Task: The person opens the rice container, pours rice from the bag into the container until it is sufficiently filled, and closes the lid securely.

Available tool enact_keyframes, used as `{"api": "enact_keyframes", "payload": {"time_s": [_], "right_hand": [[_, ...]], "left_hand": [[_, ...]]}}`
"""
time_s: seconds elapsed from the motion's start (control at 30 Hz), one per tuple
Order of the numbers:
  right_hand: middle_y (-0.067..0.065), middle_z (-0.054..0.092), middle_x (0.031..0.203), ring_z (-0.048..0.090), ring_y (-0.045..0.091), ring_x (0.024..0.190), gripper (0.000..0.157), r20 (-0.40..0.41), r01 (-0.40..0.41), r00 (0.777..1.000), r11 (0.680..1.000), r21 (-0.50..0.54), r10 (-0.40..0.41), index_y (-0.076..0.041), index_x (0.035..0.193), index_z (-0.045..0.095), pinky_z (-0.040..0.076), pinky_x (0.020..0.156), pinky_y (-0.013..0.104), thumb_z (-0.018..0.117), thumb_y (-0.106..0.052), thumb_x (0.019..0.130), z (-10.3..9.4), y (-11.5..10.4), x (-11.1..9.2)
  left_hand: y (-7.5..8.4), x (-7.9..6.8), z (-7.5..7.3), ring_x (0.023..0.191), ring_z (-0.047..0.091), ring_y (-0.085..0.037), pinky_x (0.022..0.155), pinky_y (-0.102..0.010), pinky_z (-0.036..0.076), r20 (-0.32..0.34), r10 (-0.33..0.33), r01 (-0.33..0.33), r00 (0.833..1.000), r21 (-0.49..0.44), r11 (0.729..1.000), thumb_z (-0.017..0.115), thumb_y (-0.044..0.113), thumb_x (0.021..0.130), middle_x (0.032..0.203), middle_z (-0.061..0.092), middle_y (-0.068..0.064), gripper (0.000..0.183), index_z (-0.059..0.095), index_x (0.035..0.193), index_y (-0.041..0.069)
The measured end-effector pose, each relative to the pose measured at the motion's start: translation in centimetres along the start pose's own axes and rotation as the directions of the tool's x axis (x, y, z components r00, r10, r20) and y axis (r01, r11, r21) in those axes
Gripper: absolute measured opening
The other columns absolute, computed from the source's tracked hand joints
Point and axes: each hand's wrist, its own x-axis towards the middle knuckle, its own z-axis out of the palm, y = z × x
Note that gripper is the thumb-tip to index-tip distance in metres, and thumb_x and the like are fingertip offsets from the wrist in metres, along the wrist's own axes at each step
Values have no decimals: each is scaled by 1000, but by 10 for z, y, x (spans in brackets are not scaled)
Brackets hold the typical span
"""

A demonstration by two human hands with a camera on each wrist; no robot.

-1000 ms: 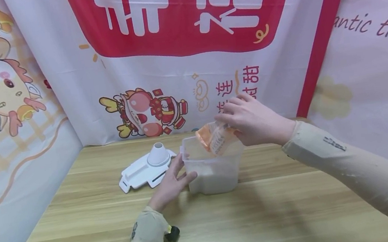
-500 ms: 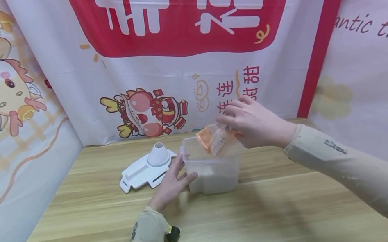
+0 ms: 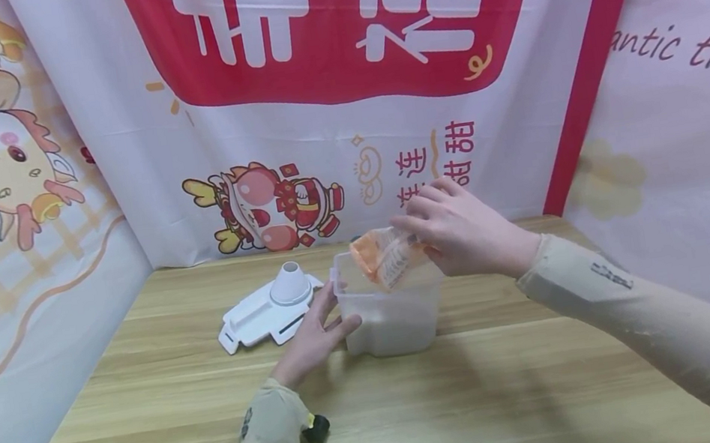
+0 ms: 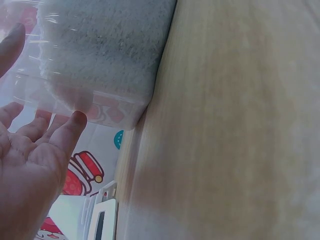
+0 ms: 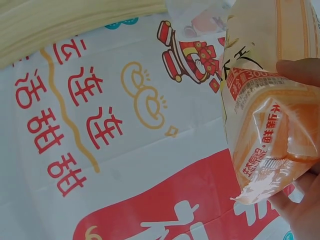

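A translucent plastic container (image 3: 387,295) stands upright on the table, with white rice-like grains (image 4: 105,45) visible through its wall in the left wrist view. My left hand (image 3: 310,337) spans its left corner, thumb along the front and fairly straight fingers against the side. Over the container's mouth, my right hand (image 3: 465,229) grips a plastic packaging bag (image 3: 382,259), orange and clear, tilted with its orange end toward the left. The right wrist view shows red print on the bag (image 5: 270,125) and the thumb pressing its surface.
Left of the container, a white plastic lid (image 3: 247,327) lies on the wooden table (image 3: 384,429) with a white cone-shaped piece (image 3: 291,285) on it. A printed cloth backdrop (image 3: 349,131) hangs along the table's back edge. A black knob-like piece (image 3: 316,429) sits at my left wrist.
My right hand has lowered slightly, and the bag has shifted a little left over the container. My left hand and the container have stayed put.
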Motion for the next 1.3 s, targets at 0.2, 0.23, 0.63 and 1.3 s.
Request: {"api": "enact_keyframes", "payload": {"time_s": [0.2, 0.23, 0.63, 1.3], "right_hand": [[10, 64, 109, 54, 28, 101, 57, -41, 20, 999, 1000, -5, -21, -10, 125, 65, 41, 87, 43, 86, -13, 72, 3, -2, -1], [10, 64, 109, 54, 28, 101, 57, -48, 21, 999, 1000, -5, -21, -10, 125, 65, 41, 87, 43, 86, -13, 72, 4, -2, -1], [9, 63, 110, 53, 27, 102, 63, -105, 6, 994, 1000, 10, -5, -8, 129, 63, 38, 100, 47, 87, -15, 71, 11, -6, -11], [7, 63, 111, 52, 28, 104, 67, -114, -91, 988, 993, 72, 99, -10, 132, 61, 37, 98, 48, 88, -11, 70, 19, -7, -23]], "left_hand": [[-1, 0, 0, 145, 21, -23, 114, -49, 28, 1, 0, 0, 1000, -5, 1000, 70, 30, 93, 159, 25, -5, 82, 20, 157, 21], [-2, 0, 0, 145, 21, -24, 114, -49, 28, 1, 0, 0, 1000, -5, 1000, 70, 30, 93, 159, 25, -5, 82, 19, 157, 21], [-4, 0, -1, 145, 21, -24, 113, -48, 29, -1, -9, 9, 1000, 22, 1000, 70, 34, 93, 159, 25, -5, 85, 18, 158, 20], [-31, 11, 1, 143, 25, -23, 112, -46, 33, -39, 95, -95, 995, 1, 995, 73, 30, 91, 157, 29, -4, 86, 20, 157, 16]]}}
